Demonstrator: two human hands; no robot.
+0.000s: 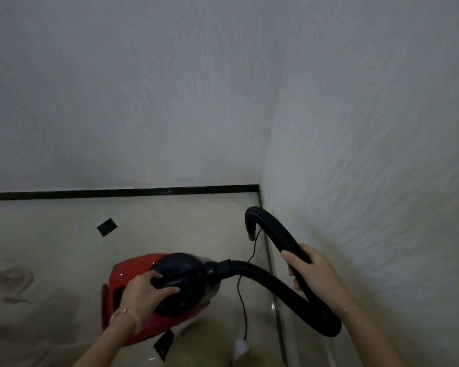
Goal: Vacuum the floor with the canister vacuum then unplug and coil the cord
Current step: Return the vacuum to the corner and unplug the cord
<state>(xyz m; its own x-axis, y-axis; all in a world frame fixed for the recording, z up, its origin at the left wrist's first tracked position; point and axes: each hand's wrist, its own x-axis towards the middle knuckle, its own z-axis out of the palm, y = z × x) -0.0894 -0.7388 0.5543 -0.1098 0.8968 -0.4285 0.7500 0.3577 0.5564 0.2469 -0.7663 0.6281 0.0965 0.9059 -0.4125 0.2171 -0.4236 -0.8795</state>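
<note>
Status: canister vacuum point(133, 266), red body with a black top, is near the room corner over the pale floor point(51, 260). It looks carried rather than parked, but I can't confirm wheel contact. Left hand point(146, 290) has its fingers wrapped round the black carry handle point(188, 275). Right hand point(310, 271) is clamped on the corrugated hose point(260, 273) partway along, fingers curled round it. The hose loops low past the right wrist, then arcs up and over, so the hose end point(250, 233) points down at the floor just beside the right wall point(355, 181), near the black border strip point(117, 193). No wand or floor head is visible. Cord point(243, 290) is a thin black line running under the hose to a blurred white object point(241, 347) low in view; plug or adapter, can't tell. Judgement: this is the vacuuming step, working the corner. To do it well, get the hose end low and close to the floor, trace the wall edge slowly into the corner, and overlap passes. Shift the right grip nearer the end for control, since this hold leaves a long floppy free length. Hold the body level so the loop doesn't kink. Cord sits right under the hose path: don't suck it in or snag it.
</note>
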